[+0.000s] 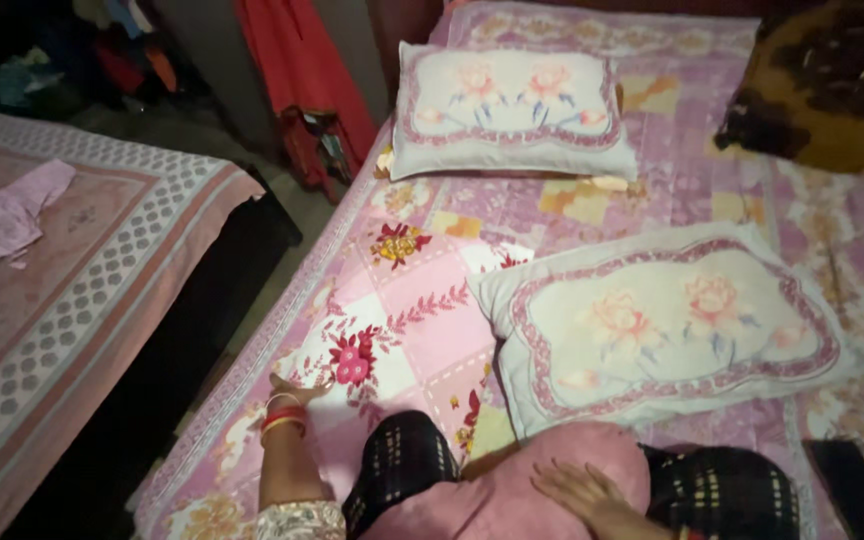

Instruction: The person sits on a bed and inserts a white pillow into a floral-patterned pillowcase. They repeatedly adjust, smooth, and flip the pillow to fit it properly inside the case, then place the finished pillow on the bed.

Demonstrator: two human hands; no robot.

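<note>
Left hand [297, 388] pressed open and flat on the quilted floral bedsheet [422, 300], right hand [577, 490] spread loose over a soft rounded pink cushion [512, 480], just below the rectangular flower-printed pillow [667, 325]

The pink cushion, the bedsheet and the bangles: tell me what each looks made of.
The pink cushion under the right hand looks like soft plush or velvety fabric: matte, fuzzy sheen, dented by the palm. The bedsheet under the left hand looks like thin printed cotton or a blend: flat, floral patchwork print, slight wrinkles. The bangles seem glossy and rigid, perhaps glass, plastic or metal; too small to tell.
</note>
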